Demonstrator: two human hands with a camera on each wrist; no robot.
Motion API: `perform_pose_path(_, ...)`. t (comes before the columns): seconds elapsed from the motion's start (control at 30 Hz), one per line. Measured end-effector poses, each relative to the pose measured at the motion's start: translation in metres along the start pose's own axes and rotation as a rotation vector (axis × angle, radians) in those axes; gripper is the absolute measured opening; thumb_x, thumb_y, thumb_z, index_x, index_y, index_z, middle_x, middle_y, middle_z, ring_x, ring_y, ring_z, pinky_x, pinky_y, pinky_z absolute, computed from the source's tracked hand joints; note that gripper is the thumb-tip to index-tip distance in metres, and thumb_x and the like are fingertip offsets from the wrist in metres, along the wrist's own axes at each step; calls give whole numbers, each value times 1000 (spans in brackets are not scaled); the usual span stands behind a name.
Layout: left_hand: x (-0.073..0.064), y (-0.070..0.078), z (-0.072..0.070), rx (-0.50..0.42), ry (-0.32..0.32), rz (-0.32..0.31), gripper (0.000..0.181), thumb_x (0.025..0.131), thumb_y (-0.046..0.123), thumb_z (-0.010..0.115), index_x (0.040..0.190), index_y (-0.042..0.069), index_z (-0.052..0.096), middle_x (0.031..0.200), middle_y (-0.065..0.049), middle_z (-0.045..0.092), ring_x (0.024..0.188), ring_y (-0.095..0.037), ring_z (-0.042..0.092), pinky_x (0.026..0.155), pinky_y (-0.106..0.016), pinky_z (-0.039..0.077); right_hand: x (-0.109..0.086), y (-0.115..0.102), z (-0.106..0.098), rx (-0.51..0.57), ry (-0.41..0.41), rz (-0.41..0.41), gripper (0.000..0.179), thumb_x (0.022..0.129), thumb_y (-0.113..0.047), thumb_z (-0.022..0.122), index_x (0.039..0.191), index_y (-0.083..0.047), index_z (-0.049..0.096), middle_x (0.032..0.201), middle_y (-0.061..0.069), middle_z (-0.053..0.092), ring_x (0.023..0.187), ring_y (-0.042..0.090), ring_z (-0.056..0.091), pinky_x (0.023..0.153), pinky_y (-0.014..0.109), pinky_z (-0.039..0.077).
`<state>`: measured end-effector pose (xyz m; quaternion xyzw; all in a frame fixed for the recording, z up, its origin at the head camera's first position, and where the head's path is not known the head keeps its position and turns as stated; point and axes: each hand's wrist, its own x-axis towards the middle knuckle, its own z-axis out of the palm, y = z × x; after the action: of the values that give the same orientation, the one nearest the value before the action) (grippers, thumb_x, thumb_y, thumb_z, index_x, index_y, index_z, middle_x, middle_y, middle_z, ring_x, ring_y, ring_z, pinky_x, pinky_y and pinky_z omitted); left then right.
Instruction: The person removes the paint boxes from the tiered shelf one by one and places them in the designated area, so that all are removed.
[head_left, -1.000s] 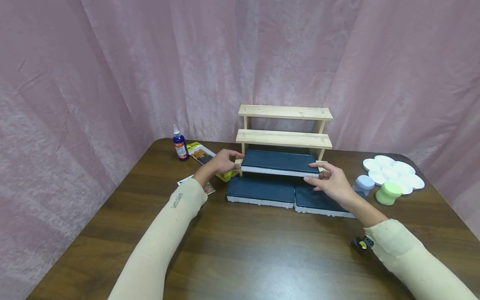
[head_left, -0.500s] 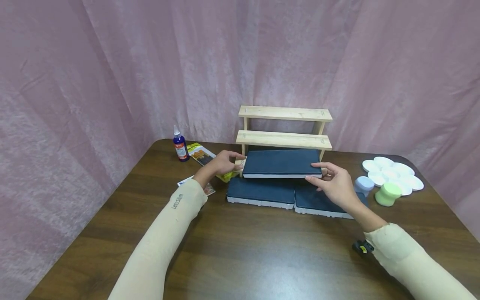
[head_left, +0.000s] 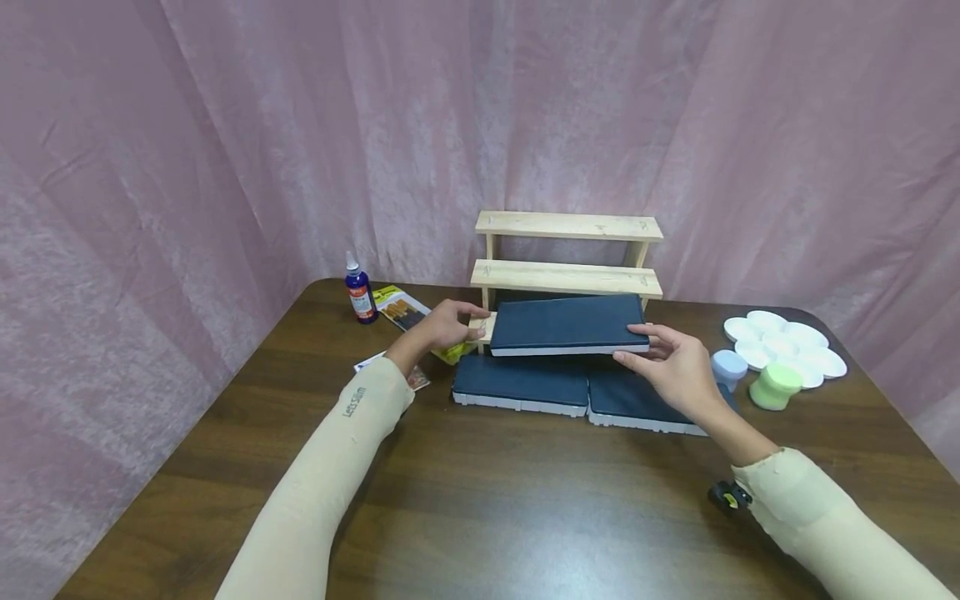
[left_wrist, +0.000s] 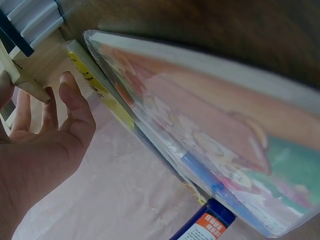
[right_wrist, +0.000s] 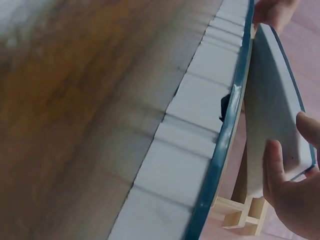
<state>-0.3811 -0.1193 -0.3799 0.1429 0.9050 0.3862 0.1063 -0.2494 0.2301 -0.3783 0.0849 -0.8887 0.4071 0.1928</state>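
A flat case (head_left: 568, 323) with a dark blue top and a white underside is pinched at its right end by my right hand (head_left: 678, 377), thumb below and fingers on top. It tilts over the lowest step of a three-step wooden display rack (head_left: 566, 276). In the right wrist view, the case's pale underside (right_wrist: 272, 107) faces the camera. My left hand (head_left: 447, 327) grips the left end of the lowest step; the left wrist view shows its fingers curled about the plank (left_wrist: 31, 89). Two similar cases, a left one (head_left: 521, 382) and a right one (head_left: 637, 400), lie side by side in front.
Left of the rack stand a blue bottle (head_left: 361, 292) and a yellow brush packet (head_left: 400, 307), with a picture packet (left_wrist: 200, 135) near the left wrist. To the right are a white flower-shaped palette (head_left: 783, 346), a blue cup (head_left: 729, 368) and a green cup (head_left: 776, 386).
My right hand has raised the case's right end off the lowest step and shifted it slightly right, so it now tilts, uncovering the step's left end. My left hand has stayed there.
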Motion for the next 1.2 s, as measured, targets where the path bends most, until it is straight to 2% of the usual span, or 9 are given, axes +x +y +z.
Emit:
perform_pose_path(0.07,0,1,0,2,0,-1,38,91,19,72,129,16,68,144,-15,52,135,-31,43,109,-46,36,0,-1,0,5,13,-14,48,83,-28,82,123,-7,69,122,23,66,97,37,70,70,25,57)
perform_pose_path(0.17,-1,1,0,4,2,-5,38,91,19,72,129,16,68,144,-15,52,135,-31,43,110,-46,36,-1,-2,0,18,51,-41,43,82,-23,84,119,-5,71,107,20,71,87,28,72,63,12,51)
perform_pose_path(0.27,-1,1,0,5,5,-10,38,91,19,72,129,17,68,143,-15,52,133,-31,44,109,-47,36,-2,-3,-1,37,79,-61,40,81,-20,84,116,-4,72,96,16,72,79,11,70,60,12,50)
perform_pose_path(0.37,0,1,1,7,5,-13,38,91,20,72,129,18,68,144,-15,52,133,-31,45,109,-48,36,-4,-4,-1,58,90,-70,39,80,-18,85,114,-4,73,97,16,72,75,-4,65,61,13,51)
perform_pose_path(0.43,0,0,1,7,3,-16,38,91,20,72,129,18,68,144,-15,52,132,-30,45,108,-47,37,-5,-5,-1,69,99,-83,38,79,-17,85,112,-3,73,96,16,72,74,-8,63,60,13,51)
perform_pose_path(0.7,-2,4,0,19,8,-13,38,92,20,72,129,17,68,145,-15,51,132,-31,45,108,-47,38,-7,-7,-4,62,153,-176,35,75,-9,87,108,-6,75,85,12,74,70,-10,63,51,13,46)
perform_pose_path(0.83,-3,5,0,27,-6,-15,38,93,21,71,130,18,67,146,-15,49,125,-29,48,103,-44,41,-12,-9,-7,53,157,-213,35,74,-6,87,107,-7,75,89,7,72,73,-13,63,54,11,47)
perform_pose_path(0.97,-2,2,0,27,-4,-16,38,93,21,71,130,18,67,147,-14,49,128,-28,47,106,-45,40,-14,-11,-8,63,157,-256,36,72,-2,88,106,-5,75,92,5,71,76,-13,64,60,11,51)
perform_pose_path(1.2,0,1,0,41,10,16,38,92,20,72,129,16,68,144,-16,52,132,-28,46,109,-43,37,-18,-14,-12,75,157,-334,35,70,3,87,102,-3,75,90,5,70,71,-7,65,62,10,51)
